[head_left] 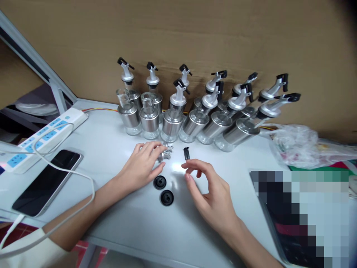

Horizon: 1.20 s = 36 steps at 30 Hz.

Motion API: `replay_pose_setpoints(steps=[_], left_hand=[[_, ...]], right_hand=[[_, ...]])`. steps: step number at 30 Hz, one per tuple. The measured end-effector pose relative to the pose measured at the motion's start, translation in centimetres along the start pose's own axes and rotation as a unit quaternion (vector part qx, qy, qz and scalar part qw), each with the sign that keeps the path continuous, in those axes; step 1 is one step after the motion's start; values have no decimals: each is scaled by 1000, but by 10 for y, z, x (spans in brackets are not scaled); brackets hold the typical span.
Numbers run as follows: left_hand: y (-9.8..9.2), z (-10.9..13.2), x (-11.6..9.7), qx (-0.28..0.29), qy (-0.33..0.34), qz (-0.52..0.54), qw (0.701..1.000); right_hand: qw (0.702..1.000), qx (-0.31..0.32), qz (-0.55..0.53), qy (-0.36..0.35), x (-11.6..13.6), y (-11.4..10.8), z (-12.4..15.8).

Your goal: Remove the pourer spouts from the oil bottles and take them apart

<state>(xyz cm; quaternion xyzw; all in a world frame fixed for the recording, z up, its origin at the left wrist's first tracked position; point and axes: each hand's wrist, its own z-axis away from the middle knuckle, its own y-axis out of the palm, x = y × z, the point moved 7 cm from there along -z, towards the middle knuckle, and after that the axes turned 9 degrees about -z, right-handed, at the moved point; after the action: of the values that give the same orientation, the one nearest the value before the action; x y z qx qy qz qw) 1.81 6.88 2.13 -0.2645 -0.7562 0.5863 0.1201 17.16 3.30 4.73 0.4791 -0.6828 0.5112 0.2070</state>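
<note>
My left hand (147, 159) rests low over the table, fingers stretched and thumb apart. Beneath its fingertips lie silver pourer spouts (167, 153), partly hidden, and whether I touch them I cannot tell. My right hand (211, 186) is curved, with a gap between thumb and forefinger and nothing visible in it. Just beyond its fingertips are small black lever pieces (186, 153). Two round black stoppers, a farther one (160, 182) and a nearer one (167, 197), lie between my hands. Behind stand glass-and-steel bottles, two in front without pourers: the left one (129, 118) and its neighbour (149, 120).
Several bottles with silver pourers (178, 99) line the cardboard backing (178, 29). At left are a power strip (47, 139), a phone (47, 182) and a white cable (69, 170). Plastic bags (298, 145) and a partly blurred dark flat item (279, 216) lie at right.
</note>
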Motion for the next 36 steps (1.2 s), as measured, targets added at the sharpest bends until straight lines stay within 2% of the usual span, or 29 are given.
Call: replay_pose_setpoints(steps=[6,10,13,16,19,25,28,32,36], left_hand=[[-18,4,-12,-106,72,14,992],[-26,9,-18,-176,124,14,976],[-33,12,-18,-218,117,33,968],[-34,13,-20,-224,117,40,967],[-31,14,-22,-219,138,54,964],[-29,15,-23,-210,154,60,964],[-29,15,-25,-205,162,54,964],[-33,15,-25,-216,161,52,962],[-45,16,-22,-247,131,50,959]], right_hand=[[995,-21,-8,-100,12,-4,-8],[995,-48,5,-84,12,-7,-21],[993,-67,-30,-88,16,-11,-44],[980,-143,-107,-88,13,-21,-74],[967,-178,-167,-70,4,-15,-102],[962,-118,-243,-33,-19,24,-133],[966,-93,-240,-26,-27,32,-138],[962,-114,-244,-38,-22,21,-133],[952,-139,-263,-73,4,-4,-123]])
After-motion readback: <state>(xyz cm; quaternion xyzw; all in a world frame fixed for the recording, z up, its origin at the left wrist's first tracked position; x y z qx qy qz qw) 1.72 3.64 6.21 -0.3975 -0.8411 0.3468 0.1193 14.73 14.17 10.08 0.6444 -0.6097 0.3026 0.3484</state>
